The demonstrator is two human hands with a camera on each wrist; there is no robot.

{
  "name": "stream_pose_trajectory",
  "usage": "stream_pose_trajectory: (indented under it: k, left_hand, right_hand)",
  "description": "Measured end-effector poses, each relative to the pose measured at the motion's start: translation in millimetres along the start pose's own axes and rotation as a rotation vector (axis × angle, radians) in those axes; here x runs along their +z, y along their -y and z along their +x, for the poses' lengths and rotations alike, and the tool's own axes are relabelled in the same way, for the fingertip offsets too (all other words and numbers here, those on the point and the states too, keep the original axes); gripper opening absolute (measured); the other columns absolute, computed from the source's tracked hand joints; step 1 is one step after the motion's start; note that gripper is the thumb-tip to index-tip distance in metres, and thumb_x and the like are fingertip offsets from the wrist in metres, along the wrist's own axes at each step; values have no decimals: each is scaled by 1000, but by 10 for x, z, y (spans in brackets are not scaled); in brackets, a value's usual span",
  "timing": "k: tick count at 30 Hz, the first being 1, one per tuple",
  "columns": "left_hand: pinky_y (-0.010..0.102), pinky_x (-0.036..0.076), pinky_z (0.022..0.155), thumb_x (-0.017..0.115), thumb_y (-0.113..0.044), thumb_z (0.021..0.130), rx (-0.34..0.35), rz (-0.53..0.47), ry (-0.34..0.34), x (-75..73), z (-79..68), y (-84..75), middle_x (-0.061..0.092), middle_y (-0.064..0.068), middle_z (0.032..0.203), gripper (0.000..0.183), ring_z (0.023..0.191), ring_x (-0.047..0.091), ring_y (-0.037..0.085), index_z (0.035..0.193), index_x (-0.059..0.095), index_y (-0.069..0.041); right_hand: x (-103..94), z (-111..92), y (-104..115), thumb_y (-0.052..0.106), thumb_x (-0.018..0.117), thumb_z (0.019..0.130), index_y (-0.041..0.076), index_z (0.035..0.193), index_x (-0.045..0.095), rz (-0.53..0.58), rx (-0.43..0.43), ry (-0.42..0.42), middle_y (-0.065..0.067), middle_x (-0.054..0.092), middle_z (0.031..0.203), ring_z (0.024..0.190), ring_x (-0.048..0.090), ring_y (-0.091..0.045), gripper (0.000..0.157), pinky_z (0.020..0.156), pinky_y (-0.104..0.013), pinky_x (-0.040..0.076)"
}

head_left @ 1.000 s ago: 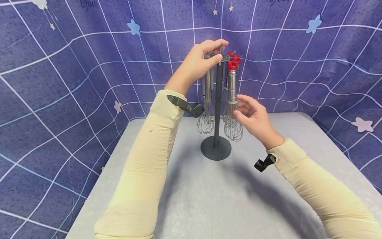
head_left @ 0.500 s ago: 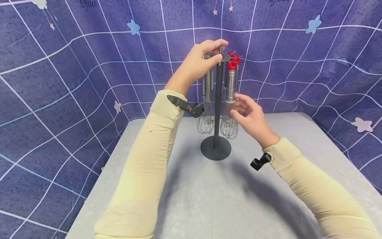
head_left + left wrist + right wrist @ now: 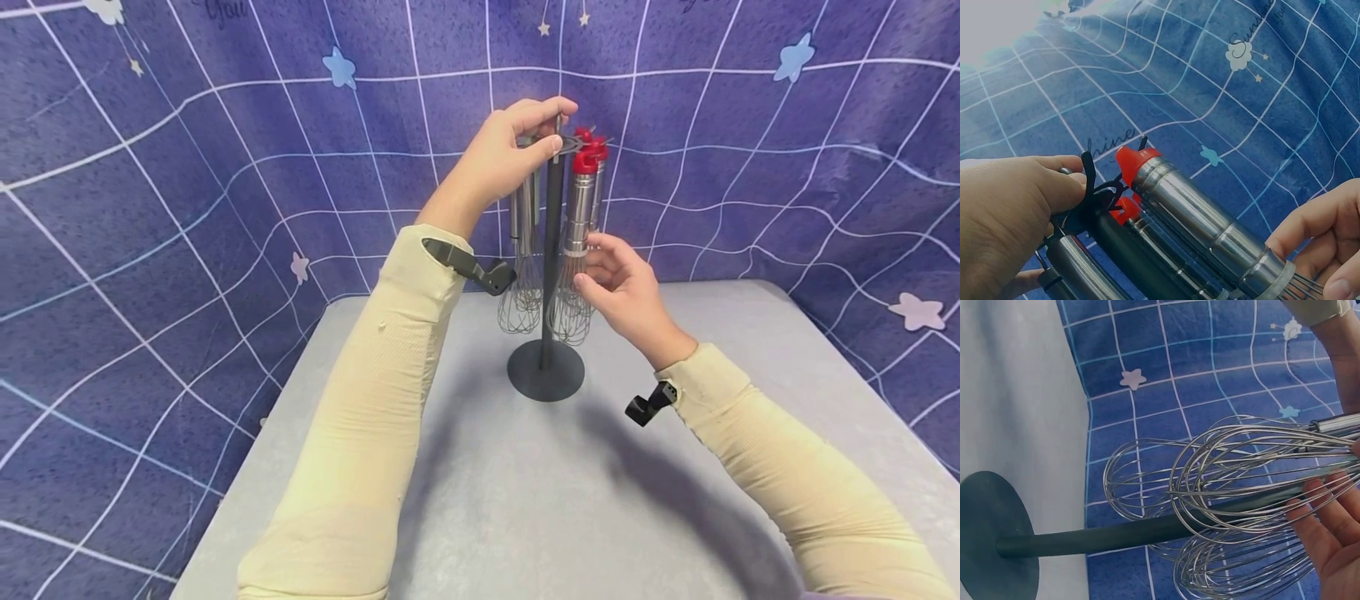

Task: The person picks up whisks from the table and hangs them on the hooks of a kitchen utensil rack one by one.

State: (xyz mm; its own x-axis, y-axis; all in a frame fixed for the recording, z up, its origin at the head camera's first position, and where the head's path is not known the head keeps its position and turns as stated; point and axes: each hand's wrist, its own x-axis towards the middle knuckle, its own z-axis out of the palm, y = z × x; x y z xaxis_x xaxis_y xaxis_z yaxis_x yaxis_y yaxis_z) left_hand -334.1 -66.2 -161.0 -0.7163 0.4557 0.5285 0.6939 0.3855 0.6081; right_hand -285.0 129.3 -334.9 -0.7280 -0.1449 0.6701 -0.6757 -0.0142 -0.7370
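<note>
A dark whisk stand rises from a round base in the head view. My left hand grips its top, thumb and fingers about the upright loop. Wire whisks hang around the pole. The nearest on the right is a balloon whisk with a steel handle and red cap, its wires slanting toward the pole. My right hand holds it where the handle meets the wires. In the right wrist view, the fingers show behind its wires. The left wrist view shows its handle close up.
More whisks hang on the pole's left, and other red-capped whisks behind the held one. The stand's base sits on a pale grey table. Blue patterned cloth surrounds it on the back and sides.
My right hand has moved a little left, and the lower end of the near red-capped whisk has swung left, toward and across the pole. My left hand keeps its place on the stand.
</note>
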Motion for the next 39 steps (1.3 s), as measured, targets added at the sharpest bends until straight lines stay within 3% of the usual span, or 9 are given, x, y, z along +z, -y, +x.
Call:
stream_pose_trajectory:
  k: [6, 10, 17, 27, 39]
  left_hand:
    - [20, 42, 96, 63, -11, 100, 7, 17, 9, 4, 3, 6, 61, 3, 128, 40, 111, 54, 10, 140, 61, -14]
    - [20, 43, 96, 62, -11, 101, -1, 32, 1, -7, 7, 0, 61, 1, 129, 40, 111, 54, 9, 140, 61, -15]
    - [21, 42, 96, 63, -11, 100, -15, 22, 8, -5, -8, -2, 61, 4, 130, 40, 111, 54, 10, 140, 61, -15]
    - [20, 41, 100, 60, -17, 102, -48, 109, 46, -24, 12, -47, 54, -7, 144, 43, 120, 53, 7, 145, 57, -22]
    - [17, 31, 111, 57, -26, 104, -38, 245, 79, -90, -63, -107, 47, -12, 153, 47, 133, 46, 0, 151, 49, -28]
  right_hand:
    - [16, 12, -5, -17, 64, 87, -9, 134, 52, -44, 11, -11, -22, 70, 105, 85, 71, -9, 49, 73, -21, 56]
    - [26, 30, 13, -16, 64, 87, -9, 134, 51, -66, 20, -19, -28, 68, 108, 87, 70, -8, 50, 76, -20, 56]
    - [36, 26, 22, -19, 63, 86, -10, 135, 49, -51, 40, -32, -22, 68, 108, 89, 70, -9, 52, 77, -21, 56]
    - [23, 60, 76, -21, 61, 84, -7, 136, 51, 1, -35, -46, 1, 70, 111, 98, 70, -13, 54, 86, -25, 56]
    - [-63, 168, 274, -19, 60, 87, -3, 137, 53, -18, -70, -58, -14, 67, 123, 111, 67, -18, 54, 95, -29, 53]
